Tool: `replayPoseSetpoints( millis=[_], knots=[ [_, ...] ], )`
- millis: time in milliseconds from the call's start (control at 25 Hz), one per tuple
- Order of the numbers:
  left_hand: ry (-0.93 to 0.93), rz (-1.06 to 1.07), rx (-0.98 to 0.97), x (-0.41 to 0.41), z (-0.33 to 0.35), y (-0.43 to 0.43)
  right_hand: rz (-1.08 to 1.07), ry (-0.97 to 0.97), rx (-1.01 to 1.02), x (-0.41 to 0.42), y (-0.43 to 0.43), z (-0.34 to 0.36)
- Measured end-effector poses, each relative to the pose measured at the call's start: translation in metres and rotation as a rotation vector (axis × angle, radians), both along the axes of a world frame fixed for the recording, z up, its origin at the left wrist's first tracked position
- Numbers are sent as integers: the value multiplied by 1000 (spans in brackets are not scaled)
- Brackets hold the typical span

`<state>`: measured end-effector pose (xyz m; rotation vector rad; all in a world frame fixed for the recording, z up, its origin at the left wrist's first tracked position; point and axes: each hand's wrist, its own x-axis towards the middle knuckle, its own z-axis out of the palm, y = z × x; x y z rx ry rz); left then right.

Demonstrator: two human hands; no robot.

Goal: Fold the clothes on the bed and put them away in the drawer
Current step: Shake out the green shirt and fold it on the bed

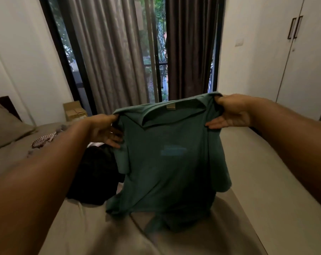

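Both hands are up in the middle of the frame, each pinching a shoulder of the shirt. The left hand (108, 130) is at centre left and the right hand (229, 115) a bit higher at centre right, thumbs hooked over the top seam and the other fingers spread loosely underneath. The green shirt (170, 162) hangs between them, collar on top, its hem just brushing the bed (248, 162) at lower centre.

It looks like thin, floppy knit (light, no stiffness at all), so I'd say the shoulders are the right spot to hold. Grab it anywhere else and it'll probably just bunch up. One sleeve is curling inward on the left side.

Room-wise, the right half of the bed is bare sheet, good for laying it flat. Left of the shirt sits a black garment (95, 173), with a patterned cloth (43, 139) and a pillow (6, 124) further toward the left edge. There's a wardrobe (307, 61) in the upper right, but no drawer in sight.
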<state>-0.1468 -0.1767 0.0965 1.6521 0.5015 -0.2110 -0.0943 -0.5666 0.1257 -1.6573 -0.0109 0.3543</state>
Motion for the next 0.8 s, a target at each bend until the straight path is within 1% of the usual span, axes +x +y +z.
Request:
replayPoseSetpoints(
  millis=[120,200,240,320,400,440,520,560,640,680,720,800],
  knots=[
    [-100,105,-80,56,-7,-22,24,58,105,62,18,-20],
    [-187,203,-85,94,8,-43,32,67,188,99,29,-18],
    [-267,257,-76,111,23,-51,34,34,244,116,34,-11],
    [-494,357,-46,138,76,-63,66,-119,443,150,38,25],
    [-713,461,-2,141,143,-53,105,-278,631,173,44,79],
    [-770,499,38,135,173,-45,128,-351,661,178,47,104],
    [-816,538,93,117,225,-25,165,-480,596,181,52,146],
    [-841,525,120,108,241,-19,166,-536,530,182,53,156],
    [-874,526,241,91,250,-6,128,-677,349,173,51,161],
    [-860,531,336,82,241,1,65,-759,231,164,46,156],
    [-825,527,478,72,222,13,-14,-833,113,152,42,145],
    [-689,417,823,39,156,42,-131,-947,-33,116,33,95]
  ],
)
